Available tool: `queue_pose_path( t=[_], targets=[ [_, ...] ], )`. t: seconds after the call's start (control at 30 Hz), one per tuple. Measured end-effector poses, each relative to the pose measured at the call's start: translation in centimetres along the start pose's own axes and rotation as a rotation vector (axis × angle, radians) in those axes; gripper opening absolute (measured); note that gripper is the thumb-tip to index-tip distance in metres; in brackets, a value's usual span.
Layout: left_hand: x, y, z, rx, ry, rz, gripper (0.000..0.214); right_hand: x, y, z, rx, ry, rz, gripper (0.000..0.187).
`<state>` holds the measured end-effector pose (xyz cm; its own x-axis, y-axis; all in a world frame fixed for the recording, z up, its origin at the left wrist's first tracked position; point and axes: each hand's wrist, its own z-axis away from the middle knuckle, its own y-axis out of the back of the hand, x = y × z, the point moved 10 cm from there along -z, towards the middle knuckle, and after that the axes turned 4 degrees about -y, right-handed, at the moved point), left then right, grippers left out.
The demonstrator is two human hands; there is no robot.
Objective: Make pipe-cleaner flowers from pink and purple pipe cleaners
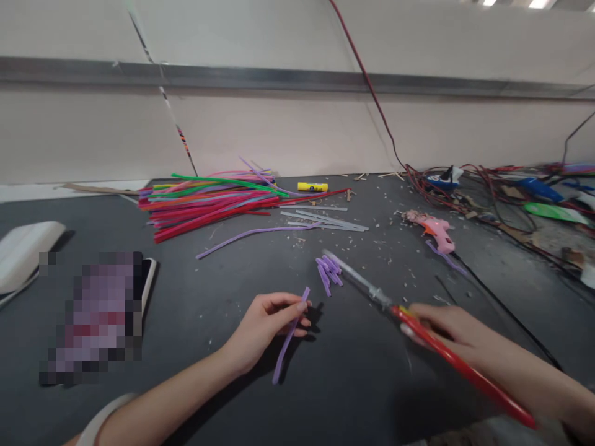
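My left hand (272,319) pinches a short purple pipe cleaner (285,354) between thumb and fingertips, its lower end hanging down toward me. In my right hand (441,328) are long-nose pliers (458,361) with red handles and some yellow near the grip. Their long grey jaws point up and left, slightly blurred. The tip reaches the edge of a small pile of short purple pipe cleaner pieces (329,272) on the dark table. Beyond the pile lies a longer purple pipe cleaner (251,233).
A bundle of coloured pipe cleaners (209,207), a yellow glue stick (312,187) and clear glue sticks (325,218) lie toward the wall. At right are a pink glue gun (434,230) and tangled cables (483,198). A phone (97,316) and white box (30,254) sit left.
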<state>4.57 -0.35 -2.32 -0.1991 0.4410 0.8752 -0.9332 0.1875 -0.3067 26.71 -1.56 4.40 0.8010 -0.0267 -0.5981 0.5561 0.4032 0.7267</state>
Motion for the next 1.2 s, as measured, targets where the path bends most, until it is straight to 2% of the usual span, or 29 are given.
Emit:
queue_pose_path(
  t=[0.13, 0.23, 0.3, 0.33, 0.4, 0.47, 0.53, 0.6, 0.67, 0.77, 0.87, 1.1, 1.2],
  targets=[
    [0.3, -0.2, 0.0, -0.006, -0.004, 0.034, 0.023, 5.4, 2.3, -2.7, 0.253, -0.192, 0.5, 0.039],
    [0.5, -0.7, -0.1, -0.022, -0.004, 0.071, 0.022, 7.1, 3.4, -3.7, 0.356, -0.29, 0.701, 0.042],
    [0.3, -1.1, -0.3, -0.032, -0.002, 0.075, 0.021, 5.2, 3.7, -3.6, 0.451, -0.205, 0.744, 0.039],
    [0.2, -1.3, -0.4, -0.039, -0.001, 0.072, 0.021, 3.1, 3.6, -3.2, 0.521, -0.096, 0.744, 0.036],
    [0.0, -1.6, -0.6, -0.057, -0.003, 0.063, 0.021, -2.2, 2.3, -2.2, 0.609, 0.21, 0.711, 0.028],
    [-0.1, -1.8, -0.8, -0.078, -0.009, 0.052, 0.02, -7.3, -0.5, -1.7, 0.548, 0.499, 0.691, 0.023],
    [0.0, -1.8, -0.8, -0.088, -0.016, 0.031, 0.021, -11.3, -3.8, -1.7, 0.421, 0.712, 0.722, 0.022],
    [0.2, -1.3, -0.8, -0.072, -0.019, 0.007, 0.023, -13.8, -5.9, -1.7, 0.357, 0.861, 0.771, 0.018],
    [0.4, -0.8, -0.9, -0.05, -0.021, -0.009, 0.023, -14.9, -6.6, -1.9, 0.354, 0.924, 0.798, 0.016],
    [0.6, -0.5, -1.1, -0.045, -0.03, -0.009, 0.023, -14.6, -5.6, -2.7, 0.385, 0.912, 0.753, 0.016],
    [0.8, -0.5, -1.3, -0.061, -0.044, -0.006, 0.024, -13.2, -4.3, -3.8, 0.374, 0.842, 0.627, 0.016],
    [0.5, -1.3, -1.1, -0.186, 0.026, -0.064, 0.024, -10.7, -3.7, -5.5, 0.206, 0.719, 0.217, 0.02],
    [0.7, -1.2, -1.0, -0.193, 0.02, -0.085, 0.022, -9.9, -3.8, -6.1, 0.114, 0.628, 0.033, 0.019]
  ],
)
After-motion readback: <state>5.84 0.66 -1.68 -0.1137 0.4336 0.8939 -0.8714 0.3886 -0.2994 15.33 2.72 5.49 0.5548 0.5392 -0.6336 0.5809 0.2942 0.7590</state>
